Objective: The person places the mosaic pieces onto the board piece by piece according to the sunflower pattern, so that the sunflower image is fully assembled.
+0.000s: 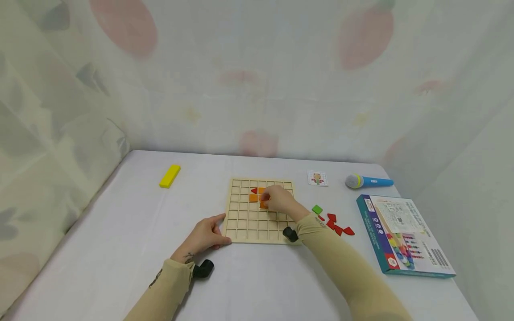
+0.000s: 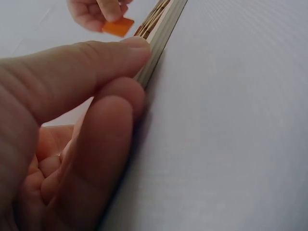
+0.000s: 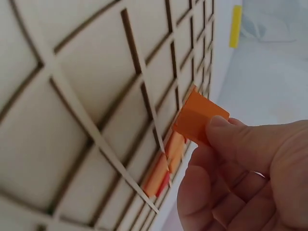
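Note:
A pale wooden grid board (image 1: 245, 223) lies on the white table. My left hand (image 1: 205, 234) holds its near left corner, the thumb on the near edge and the fingers along the left side. My right hand (image 1: 279, 200) is over the upper middle of the board and pinches a square orange tile (image 3: 195, 115) between thumb and fingers. In the right wrist view this tile is tilted just above the grid. Other orange tiles (image 1: 254, 198) and a small red piece (image 1: 254, 191) sit in the cells close by, partly hidden by the right hand.
Right of the board lie several loose red pieces (image 1: 331, 217) and a green tile (image 1: 317, 209). A small picture card (image 1: 317, 178), a blue toy microphone (image 1: 373, 182) and a flat box (image 1: 405, 236) are further right. A yellow block (image 1: 170, 176) lies at the back left.

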